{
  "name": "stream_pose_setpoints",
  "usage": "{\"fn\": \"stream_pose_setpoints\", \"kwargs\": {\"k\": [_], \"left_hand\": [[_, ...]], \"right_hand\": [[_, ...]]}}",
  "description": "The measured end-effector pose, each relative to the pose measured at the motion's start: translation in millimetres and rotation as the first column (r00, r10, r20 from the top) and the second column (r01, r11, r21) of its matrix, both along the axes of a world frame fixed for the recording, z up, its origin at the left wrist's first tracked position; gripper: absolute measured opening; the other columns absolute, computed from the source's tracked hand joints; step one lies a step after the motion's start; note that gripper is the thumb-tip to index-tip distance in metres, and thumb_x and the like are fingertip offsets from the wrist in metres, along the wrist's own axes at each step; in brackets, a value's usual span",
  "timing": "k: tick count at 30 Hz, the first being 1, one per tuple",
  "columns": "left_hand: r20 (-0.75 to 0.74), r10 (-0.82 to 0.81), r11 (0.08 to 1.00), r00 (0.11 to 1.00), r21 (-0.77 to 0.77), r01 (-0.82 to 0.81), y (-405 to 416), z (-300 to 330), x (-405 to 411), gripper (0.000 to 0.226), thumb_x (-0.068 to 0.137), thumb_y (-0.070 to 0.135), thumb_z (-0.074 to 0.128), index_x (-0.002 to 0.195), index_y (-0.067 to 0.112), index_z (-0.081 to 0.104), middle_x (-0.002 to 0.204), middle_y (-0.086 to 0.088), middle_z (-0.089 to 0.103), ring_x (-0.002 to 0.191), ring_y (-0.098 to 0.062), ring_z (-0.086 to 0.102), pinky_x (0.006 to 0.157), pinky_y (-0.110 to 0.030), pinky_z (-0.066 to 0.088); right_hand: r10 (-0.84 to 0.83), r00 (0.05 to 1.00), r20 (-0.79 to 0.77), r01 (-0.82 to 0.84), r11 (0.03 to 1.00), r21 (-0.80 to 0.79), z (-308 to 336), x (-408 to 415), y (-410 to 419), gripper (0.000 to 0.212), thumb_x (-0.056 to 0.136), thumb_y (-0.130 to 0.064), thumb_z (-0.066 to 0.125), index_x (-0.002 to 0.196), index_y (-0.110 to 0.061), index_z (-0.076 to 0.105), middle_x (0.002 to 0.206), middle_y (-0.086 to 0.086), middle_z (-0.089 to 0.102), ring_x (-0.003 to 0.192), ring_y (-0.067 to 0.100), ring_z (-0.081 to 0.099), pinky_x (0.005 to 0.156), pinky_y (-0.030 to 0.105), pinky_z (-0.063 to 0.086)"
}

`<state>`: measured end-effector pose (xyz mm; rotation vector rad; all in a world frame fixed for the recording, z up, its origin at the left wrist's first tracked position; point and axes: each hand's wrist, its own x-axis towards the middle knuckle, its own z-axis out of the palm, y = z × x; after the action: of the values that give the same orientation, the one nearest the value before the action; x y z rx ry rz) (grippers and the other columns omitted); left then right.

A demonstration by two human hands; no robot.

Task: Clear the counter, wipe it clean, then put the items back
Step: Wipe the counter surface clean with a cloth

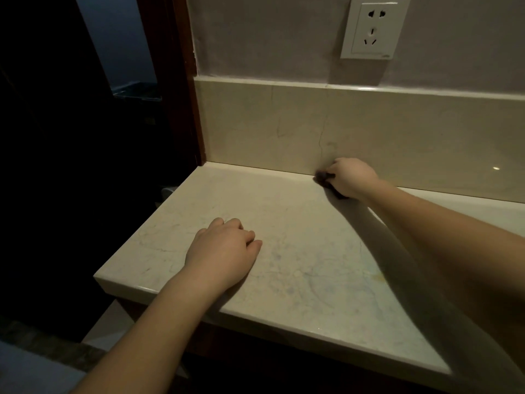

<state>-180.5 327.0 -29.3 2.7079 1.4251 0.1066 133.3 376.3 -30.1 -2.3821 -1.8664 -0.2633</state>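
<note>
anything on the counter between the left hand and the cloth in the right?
Nothing: in the head view only bare marble counter lies between the left hand, resting on it, and the dark cloth gripped by the right hand at the backsplash.

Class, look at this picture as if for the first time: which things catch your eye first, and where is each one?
First come the two bare arms reaching over the pale marble counter: the right hand grips a dark cloth at the back edge, where the counter meets the backsplash. The left hand rests on the counter nearer the front, fingers loosely curled. High on the wall sits a white socket.
</note>
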Motion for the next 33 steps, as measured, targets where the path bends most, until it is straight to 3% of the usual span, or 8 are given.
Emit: {"fn": "stream_pose_setpoints", "kwargs": {"k": [4, 8, 13, 17, 24, 27, 30, 33], "left_hand": [[-0.003, -0.002, 1.000, 1.000, 0.002, 0.002, 0.1, -1.1, -0.1, 0.043, 0.102, 0.043, 0.030, 0.128, 0.028, 0.061, 0.126, 0.006, 0.054, 0.114, -0.016, 0.042, 0.093, -0.034, 0.039], [0.003, -0.001, 1.000, 1.000, -0.005, 0.001, 0.7, 0.3, -0.4, 0.042, 0.102, 0.043, 0.030, 0.128, 0.029, 0.061, 0.126, 0.006, 0.054, 0.116, -0.017, 0.042, 0.093, -0.035, 0.040], [0.010, -0.005, 1.000, 1.000, -0.012, 0.005, 0.6, -0.7, -1.5, 0.041, 0.102, 0.040, 0.030, 0.127, 0.029, 0.061, 0.126, 0.006, 0.054, 0.114, -0.018, 0.042, 0.094, -0.035, 0.040], [0.005, -0.007, 1.000, 1.000, -0.005, 0.007, 0.3, -2.1, -2.1, 0.041, 0.102, 0.038, 0.030, 0.128, 0.028, 0.060, 0.128, 0.005, 0.053, 0.115, -0.018, 0.042, 0.095, -0.037, 0.041], [0.017, -0.016, 1.000, 1.000, -0.003, 0.016, 3.2, -3.3, -2.5, 0.040, 0.102, 0.038, 0.030, 0.126, 0.029, 0.061, 0.123, 0.004, 0.054, 0.113, -0.017, 0.042, 0.092, -0.035, 0.041], [0.008, -0.013, 1.000, 1.000, -0.011, 0.013, 4.9, -2.4, -1.9, 0.040, 0.102, 0.039, 0.030, 0.124, 0.030, 0.062, 0.121, 0.004, 0.054, 0.113, -0.018, 0.042, 0.090, -0.036, 0.040], [-0.008, -0.011, 1.000, 1.000, -0.019, 0.011, 4.7, -1.8, -1.7, 0.041, 0.102, 0.039, 0.029, 0.126, 0.030, 0.062, 0.123, 0.004, 0.054, 0.114, -0.019, 0.042, 0.091, -0.037, 0.040], [-0.005, -0.015, 1.000, 1.000, -0.021, 0.015, 4.2, -1.2, -2.4, 0.041, 0.103, 0.037, 0.028, 0.127, 0.030, 0.060, 0.125, 0.003, 0.054, 0.114, -0.019, 0.042, 0.091, -0.037, 0.041]], "right_hand": [[0.184, 0.976, -0.118, -0.181, 0.983, 0.038, -1.9, -42.4, -26.0, 0.025, 0.096, -0.038, 0.051, 0.107, -0.028, 0.070, 0.096, 0.003, 0.056, 0.094, 0.029, 0.057, 0.070, 0.032, 0.044], [0.339, 0.939, -0.058, -0.341, 0.940, -0.026, -1.1, -61.4, -79.4, 0.028, 0.098, -0.042, 0.043, 0.112, -0.033, 0.067, 0.098, -0.004, 0.053, 0.093, 0.021, 0.055, 0.067, 0.033, 0.044], [0.189, 0.982, 0.008, -0.188, 0.980, -0.059, 6.3, -35.6, -47.9, 0.029, 0.097, -0.039, 0.046, 0.115, -0.030, 0.067, 0.105, 0.002, 0.058, 0.102, 0.028, 0.056, 0.076, 0.035, 0.047], [0.141, 0.990, 0.012, -0.141, 0.989, -0.042, 1.5, -46.4, -26.5, 0.030, 0.097, -0.038, 0.045, 0.111, -0.026, 0.069, 0.102, 0.005, 0.056, 0.099, 0.030, 0.056, 0.071, 0.032, 0.042], [0.479, 0.871, -0.110, -0.486, 0.873, -0.051, 7.4, -98.5, -120.8, 0.028, 0.097, -0.035, 0.050, 0.120, -0.033, 0.065, 0.102, -0.002, 0.057, 0.089, 0.018, 0.054, 0.069, 0.031, 0.043], [0.377, 0.921, -0.101, -0.385, 0.920, -0.071, 9.4, -82.4, -95.2, 0.027, 0.096, -0.036, 0.051, 0.117, -0.033, 0.067, 0.105, -0.002, 0.058, 0.097, 0.020, 0.056, 0.070, 0.028, 0.038], [0.263, 0.961, -0.082, -0.267, 0.963, -0.030, 3.3, -73.0, -59.0, 0.027, 0.096, -0.035, 0.049, 0.114, -0.030, 0.069, 0.104, -0.001, 0.058, 0.103, 0.025, 0.056, 0.081, 0.033, 0.045], [0.290, 0.953, -0.089, -0.293, 0.956, -0.024, 2.2, -89.0, -67.3, 0.027, 0.096, -0.033, 0.050, 0.115, -0.028, 0.069, 0.103, 0.001, 0.058, 0.100, 0.025, 0.056, 0.080, 0.033, 0.045]]}}
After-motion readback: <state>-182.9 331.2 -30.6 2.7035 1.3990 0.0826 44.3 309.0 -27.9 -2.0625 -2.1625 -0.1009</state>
